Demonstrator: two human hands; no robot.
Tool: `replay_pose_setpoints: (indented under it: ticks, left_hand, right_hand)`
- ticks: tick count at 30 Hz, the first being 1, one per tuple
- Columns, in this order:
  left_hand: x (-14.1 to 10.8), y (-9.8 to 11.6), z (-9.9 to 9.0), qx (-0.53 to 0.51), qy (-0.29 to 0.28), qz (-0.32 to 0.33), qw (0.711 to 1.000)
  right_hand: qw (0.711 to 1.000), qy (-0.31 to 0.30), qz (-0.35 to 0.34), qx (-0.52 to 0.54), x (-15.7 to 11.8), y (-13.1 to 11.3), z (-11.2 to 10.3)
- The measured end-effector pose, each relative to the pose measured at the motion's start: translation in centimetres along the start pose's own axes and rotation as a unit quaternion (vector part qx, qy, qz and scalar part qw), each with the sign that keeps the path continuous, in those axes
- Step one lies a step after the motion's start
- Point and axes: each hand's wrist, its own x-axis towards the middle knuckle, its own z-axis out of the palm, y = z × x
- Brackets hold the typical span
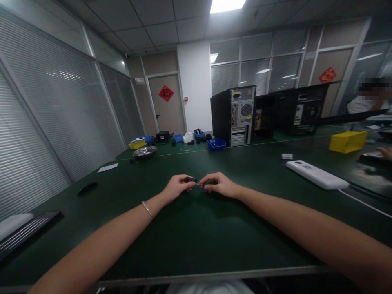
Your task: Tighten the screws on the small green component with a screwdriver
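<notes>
A room with a glazed, blind-covered partition (pixel 55 106) on the left contains a dark green bench (pixel 190 241). The pale near edge of the bench runs across the foot of the view. Open surface extends between the forearms from that edge to the hands, and beyond the hands toward the blue bin. A black computer tower (pixel 242 118) stands at the far side; a white elongated device (pixel 317 174) lies to the right, well apart from the right hand. A metal bowl (pixel 145 152) and the blue bin (pixel 216 144) sit beyond the hands. The left hand (pixel 179 185) has its fingers closed on a small black part (pixel 191 179), dark and oblong, held above mid-bench. The right hand (pixel 219 184), just beside it, has its fingertips pinched on a thin shiny piece (pixel 197 184). Whether the two pieces are joined cannot be determined.
</notes>
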Motion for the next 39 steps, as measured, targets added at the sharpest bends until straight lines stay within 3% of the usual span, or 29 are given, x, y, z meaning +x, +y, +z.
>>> replay_pose_setpoints:
  ticks: [25,39]
  left_hand:
    - [0.21,-0.06,-0.71,-0.063,-0.046,-0.069,0.995]
    - [0.34,-0.30,-0.17,-0.062,0.033,-0.025,0.997]
  right_hand:
    - [1.000,-0.019,-0.001,0.012,-0.15,-0.36,0.05]
    - [0.999,0.045,-0.001,-0.027,0.13,-0.08,0.41]
